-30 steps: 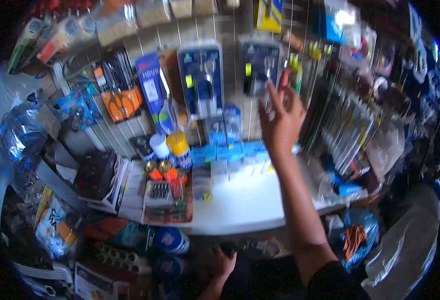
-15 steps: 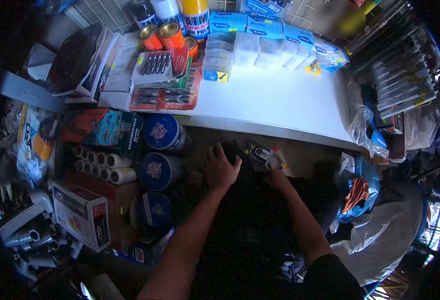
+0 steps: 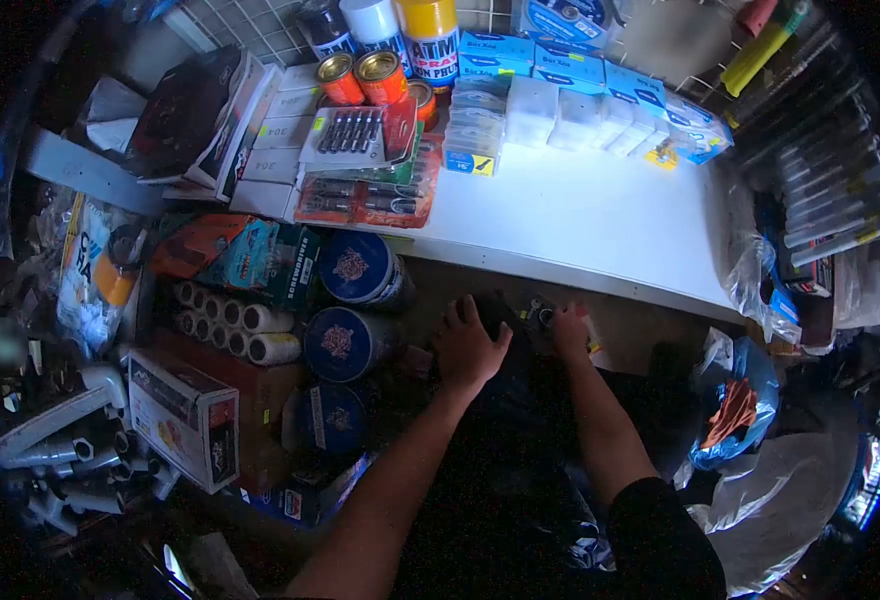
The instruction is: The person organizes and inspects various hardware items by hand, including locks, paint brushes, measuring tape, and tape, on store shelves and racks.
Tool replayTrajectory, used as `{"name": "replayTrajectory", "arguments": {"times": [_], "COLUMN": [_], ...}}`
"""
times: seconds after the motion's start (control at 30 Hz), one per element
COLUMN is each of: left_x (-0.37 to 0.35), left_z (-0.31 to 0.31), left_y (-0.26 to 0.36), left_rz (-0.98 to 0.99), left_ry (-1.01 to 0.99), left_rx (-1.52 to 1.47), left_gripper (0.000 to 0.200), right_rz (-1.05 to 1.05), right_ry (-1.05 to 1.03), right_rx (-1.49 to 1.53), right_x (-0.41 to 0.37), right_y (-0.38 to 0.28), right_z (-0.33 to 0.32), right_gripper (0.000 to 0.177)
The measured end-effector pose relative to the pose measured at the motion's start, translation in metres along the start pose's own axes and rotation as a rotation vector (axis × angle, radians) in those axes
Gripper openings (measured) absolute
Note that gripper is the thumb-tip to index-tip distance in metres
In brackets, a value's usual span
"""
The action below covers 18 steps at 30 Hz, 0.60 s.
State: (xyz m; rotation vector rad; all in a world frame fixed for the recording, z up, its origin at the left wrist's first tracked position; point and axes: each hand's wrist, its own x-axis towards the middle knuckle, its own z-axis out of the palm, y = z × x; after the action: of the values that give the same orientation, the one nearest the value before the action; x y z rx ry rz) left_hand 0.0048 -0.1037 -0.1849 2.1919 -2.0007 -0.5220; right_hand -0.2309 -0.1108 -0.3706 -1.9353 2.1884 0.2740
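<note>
My left hand [image 3: 470, 352] lies with fingers apart on a dark form [image 3: 500, 312] in the shadow below the shelf; what that form is I cannot make out. To its right my right hand [image 3: 567, 332] has its fingers curled at a small package [image 3: 537, 314] with pale and metallic-looking parts. The hand covers part of the package, and a light-coloured edge shows on its right side. Left of my left hand stand blue-lidded tubs [image 3: 342, 345].
A white shelf [image 3: 580, 220] runs above my hands, bearing spray cans [image 3: 430, 45], orange tins [image 3: 380, 78] and clear plastic boxes [image 3: 560, 115]. At left are white rolls [image 3: 272, 348] and grey pipe fittings [image 3: 70, 465]. A blue plastic bag [image 3: 755, 400] stands at right.
My right hand has moved up from the package's lower edge onto it, fingers now curled there. My left hand stays on the dark form. The whole view has shifted, with things appearing further right.
</note>
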Motion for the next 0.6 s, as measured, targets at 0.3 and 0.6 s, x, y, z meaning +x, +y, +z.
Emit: {"name": "replayTrajectory", "arguments": {"times": [0.3, 0.6], "left_x": [0.001, 0.000], "left_z": [0.009, 0.010], "left_y": [-0.004, 0.000], "left_rz": [0.010, -0.002], "left_ry": [0.035, 0.038], "left_rx": [-0.044, -0.021], "left_gripper": [0.080, 0.080], "right_rz": [-0.099, -0.134], "right_ry": [0.018, 0.046], "right_rx": [0.041, 0.188], "right_x": [-0.001, -0.043], "right_y": [0.013, 0.035], "right_z": [0.009, -0.083], "right_gripper": [0.021, 0.041]}}
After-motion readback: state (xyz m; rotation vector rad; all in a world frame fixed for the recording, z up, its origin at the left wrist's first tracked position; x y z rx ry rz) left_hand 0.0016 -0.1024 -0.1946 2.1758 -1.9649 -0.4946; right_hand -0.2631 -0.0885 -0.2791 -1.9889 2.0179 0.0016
